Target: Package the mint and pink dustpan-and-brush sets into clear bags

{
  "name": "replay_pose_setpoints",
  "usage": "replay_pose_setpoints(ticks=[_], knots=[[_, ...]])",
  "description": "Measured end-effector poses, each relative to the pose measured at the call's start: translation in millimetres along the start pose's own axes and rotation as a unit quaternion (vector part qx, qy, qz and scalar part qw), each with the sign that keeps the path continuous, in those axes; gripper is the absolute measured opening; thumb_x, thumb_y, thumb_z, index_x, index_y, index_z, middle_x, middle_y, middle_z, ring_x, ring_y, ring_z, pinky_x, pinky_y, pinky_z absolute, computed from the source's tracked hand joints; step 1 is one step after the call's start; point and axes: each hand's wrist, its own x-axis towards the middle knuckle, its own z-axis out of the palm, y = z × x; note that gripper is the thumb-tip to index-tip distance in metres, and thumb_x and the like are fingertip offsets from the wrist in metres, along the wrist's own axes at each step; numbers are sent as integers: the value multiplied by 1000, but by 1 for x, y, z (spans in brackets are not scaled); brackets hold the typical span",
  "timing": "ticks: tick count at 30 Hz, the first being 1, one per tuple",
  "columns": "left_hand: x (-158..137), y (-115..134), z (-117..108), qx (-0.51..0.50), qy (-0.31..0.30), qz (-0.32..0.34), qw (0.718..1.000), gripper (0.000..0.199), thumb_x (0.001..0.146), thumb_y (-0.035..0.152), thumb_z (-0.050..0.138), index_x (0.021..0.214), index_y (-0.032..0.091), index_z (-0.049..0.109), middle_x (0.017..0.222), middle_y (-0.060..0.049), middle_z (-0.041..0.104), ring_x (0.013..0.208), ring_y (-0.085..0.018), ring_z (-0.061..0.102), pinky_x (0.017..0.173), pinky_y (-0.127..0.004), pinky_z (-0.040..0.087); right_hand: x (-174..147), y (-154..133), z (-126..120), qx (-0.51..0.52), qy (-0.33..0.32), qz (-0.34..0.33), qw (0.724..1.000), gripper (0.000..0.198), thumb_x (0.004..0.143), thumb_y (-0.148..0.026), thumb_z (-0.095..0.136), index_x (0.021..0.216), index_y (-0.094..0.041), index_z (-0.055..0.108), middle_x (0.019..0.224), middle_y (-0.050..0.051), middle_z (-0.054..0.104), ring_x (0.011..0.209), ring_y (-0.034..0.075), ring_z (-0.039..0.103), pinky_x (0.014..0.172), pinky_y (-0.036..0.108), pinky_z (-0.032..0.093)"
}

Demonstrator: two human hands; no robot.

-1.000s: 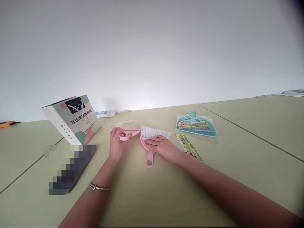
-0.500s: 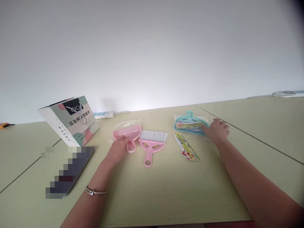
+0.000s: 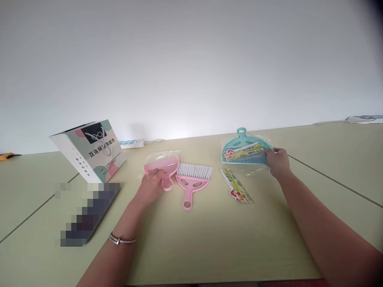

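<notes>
My left hand (image 3: 152, 184) rests at the near left edge of a pink dustpan (image 3: 167, 164), its fingers curled over the rim beside the looped handle. Just right of that dustpan lies a pink hand brush (image 3: 191, 184) with white bristles, handle towards me. My right hand (image 3: 279, 162) is closed on the right edge of a teal dustpan set (image 3: 239, 142) in clear plastic, which is tilted up. A printed label strip shows across the set, and its brush lies inside the wrapping. Between the brush and my right arm is a loose printed card (image 3: 236, 186).
A patterned paper gift bag (image 3: 101, 153) with a rope handle stands at the left. In front of it lies a dark flat object (image 3: 92, 215), blurred out. Clear plastic wrap (image 3: 163, 154) sits behind the pink dustpan. White items and cords run along the wall.
My right hand has closed on the teal set's right edge, and the set has risen and tilted up. My left hand stays at the pink dustpan, its fingers shifted slightly.
</notes>
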Motion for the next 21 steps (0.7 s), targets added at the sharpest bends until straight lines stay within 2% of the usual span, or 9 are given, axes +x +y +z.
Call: replay_pose_setpoints(ticks=[3,6,10,12,14,16,18,20,21], knots=[[0,6,-3,-19,103,-12,994,47,74,2,36,114,19,51,120,-10,55,113,-27,49,96,-48,36,-19,-26,15,68,-11,28,997,14,76,-34,48,78,-25,38,69,-1,49,65,15,53,55,29,45],[-1,18,-7,-165,185,-18,969,34,83,17,38,114,20,51,119,-10,55,113,-25,50,95,-44,39,-57,-46,38,107,-123,36,986,14,73,-34,55,77,-22,49,69,-1,56,60,13,54,55,26,47],[-3,32,-10,-463,101,-101,875,53,85,50,42,133,30,34,118,-8,57,91,-21,63,76,-37,51,-120,-59,68,99,-311,39,944,23,67,-40,66,77,-21,58,66,-1,63,57,14,57,54,26,47],[-3,35,-11,-532,58,-141,833,64,80,54,50,136,32,28,110,-7,62,82,-19,65,68,-33,51,-143,-63,75,88,-391,48,915,28,70,-48,63,80,-22,58,69,-1,63,59,14,57,55,26,46],[-2,36,-10,-548,64,-163,818,67,73,52,61,130,27,37,92,-5,67,74,-18,64,64,-29,50,-155,-65,76,75,-425,56,900,35,73,-55,58,87,-22,58,76,0,64,66,16,59,60,28,47],[0,35,-7,-550,103,-176,810,59,68,48,67,117,23,47,78,-2,66,66,-16,63,60,-27,49,-158,-65,74,56,-387,24,920,43,73,-58,56,99,-24,56,91,3,64,80,19,60,66,30,48],[2,34,-4,-547,153,-190,801,50,66,48,67,105,21,49,72,0,64,61,-14,61,55,-25,47,-157,-63,70,45,-279,-84,955,47,72,-56,59,105,-24,52,106,6,59,94,21,56,72,33,47],[3,33,-2,-545,199,-195,791,42,67,49,64,95,22,48,71,3,61,57,-12,59,49,-23,45,-157,-62,68,41,-185,-220,957,35,74,-50,60,96,-23,54,101,6,57,93,21,53,75,35,45],[4,32,-1,-543,219,-192,788,39,68,49,64,91,22,47,71,4,59,55,-11,57,47,-21,43,-158,-62,68,36,-175,-270,946,27,76,-48,59,86,-23,55,92,5,57,88,20,53,74,35,45]])
